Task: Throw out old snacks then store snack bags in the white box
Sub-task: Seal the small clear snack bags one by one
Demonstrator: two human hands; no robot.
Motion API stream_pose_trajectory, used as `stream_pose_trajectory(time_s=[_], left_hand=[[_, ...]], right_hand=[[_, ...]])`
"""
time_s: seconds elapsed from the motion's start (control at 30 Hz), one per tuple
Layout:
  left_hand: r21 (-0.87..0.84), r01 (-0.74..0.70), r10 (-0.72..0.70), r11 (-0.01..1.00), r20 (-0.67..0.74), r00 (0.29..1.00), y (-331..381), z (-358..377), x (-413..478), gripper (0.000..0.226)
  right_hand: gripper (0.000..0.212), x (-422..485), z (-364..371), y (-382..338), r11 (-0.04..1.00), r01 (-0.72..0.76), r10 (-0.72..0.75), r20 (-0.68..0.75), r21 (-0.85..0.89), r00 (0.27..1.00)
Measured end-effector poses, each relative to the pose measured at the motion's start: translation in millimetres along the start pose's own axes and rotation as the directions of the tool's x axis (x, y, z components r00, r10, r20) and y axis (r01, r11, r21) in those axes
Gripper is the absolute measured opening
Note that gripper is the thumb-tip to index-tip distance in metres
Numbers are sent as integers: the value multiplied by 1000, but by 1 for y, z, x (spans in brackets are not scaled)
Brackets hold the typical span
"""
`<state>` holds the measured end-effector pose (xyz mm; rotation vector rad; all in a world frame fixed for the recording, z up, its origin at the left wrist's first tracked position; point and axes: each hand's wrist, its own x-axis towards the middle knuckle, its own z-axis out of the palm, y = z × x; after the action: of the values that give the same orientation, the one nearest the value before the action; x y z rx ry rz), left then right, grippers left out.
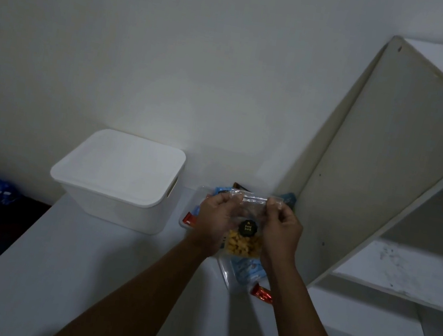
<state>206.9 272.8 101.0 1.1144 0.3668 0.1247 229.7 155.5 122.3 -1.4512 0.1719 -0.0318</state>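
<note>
Between the two hands: a clear snack bag [244, 243] hangs upright, with yellow snack pieces in its lower part and a round black label above them
Grip of the left hand [214, 219]: fingers and thumb pinch the upper left end of the bag's top strip
Grip of the right hand [281, 231]: pinches the upper right end of the same strip, so the strip is stretched between both hands
Place of the white box [118, 182]: on the table [85, 277], to the left of the left hand and a little further from the person, apart from it; the lid [118, 162] is on
Under and behind the hands: a clear tray [187, 220] with blue and red-orange packets; one red-orange packet [262, 293] lies just beside the right wrist
Right of the right hand: a white shelf unit [370, 174], near
Risk 1: if the strip opens suddenly while the bag is only pinched at the top, I think the pieces could spill on the tray and the table
Risk 2: the thin film may slip from one pinch, and then the bag would swing and drop
Risk 3: the box is closed, so nothing can go inside before one hand is free for the lid
Hard to make out: the light is poor; whether the strip is sealed or open I cannot tell, nor any date on the bag
Hidden: the tray's near part, covered by hands and bag; the box's inside; no bin is visible
</note>
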Motion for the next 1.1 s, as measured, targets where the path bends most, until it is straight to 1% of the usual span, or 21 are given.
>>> stream_pose_trajectory(time_s=[0.03, 0.1, 0.17, 0.23, 0.3, 0.43, 0.53, 0.67, 0.73, 0.83, 0.9, 1.1], left_hand=[[-34, 6, -6, 999, -4, 1000, 2, -1, -1, 18], [-86, 27, -27, 996, 3, 1000, 6, -3, -3, 18], [-85, 45, -43, 995, 20, 999, 9, -3, -5, 17], [-63, 48, -45, 997, 35, 998, 9, -2, -5, 18], [-62, 41, -38, 997, 46, 998, 9, -1, -5, 18], [-123, 20, -12, 992, 72, 997, 7, 0, -6, 22], [-139, 18, -8, 990, 70, 997, 6, -4, -3, 22], [-105, 20, -11, 994, 90, 996, 1, -7, -2, 25], [-82, 19, -12, 996, 81, 997, -2, -7, -2, 24], [-10, 7, -6, 1000, 96, 995, -4, -9, -1, 24], [16, 15, -17, 1000, 103, 995, -4, -9, 0, 24], [52, 44, -45, 998, 4, 999, -9, -1, 6, 29]], right_hand=[[17, -1, -2, -2, 1000, -6, 6, 3, 21, 1000], [14, -2, -5, -5, 999, -36, 33, 62, 40, 998], [10, -3, -8, -6, 998, -64, 61, 149, 16, 987], [10, -2, -8, -7, 997, -74, 76, 201, -13, 977], [8, -1, -7, -8, 997, -75, 74, 205, -6, 976], [7, 2, -6, -6, 997, -73, 74, 186, -11, 980], [8, 2, -6, -4, 997, -79, 73, 216, 17, 974], [15, -5, -4, -4, 998, -40, 24, 284, 51, 959], [17, -6, -3, -3, 1000, -7, 0, 288, 24, 958], [16, -2, -2, -1, 999, 21, -8, 282, -44, 959], [15, -1, -1, 0, 998, 30, -13, 287, -57, 958], [14, -3, 3, -3, 999, 20, -13, 250, -25, 968]])
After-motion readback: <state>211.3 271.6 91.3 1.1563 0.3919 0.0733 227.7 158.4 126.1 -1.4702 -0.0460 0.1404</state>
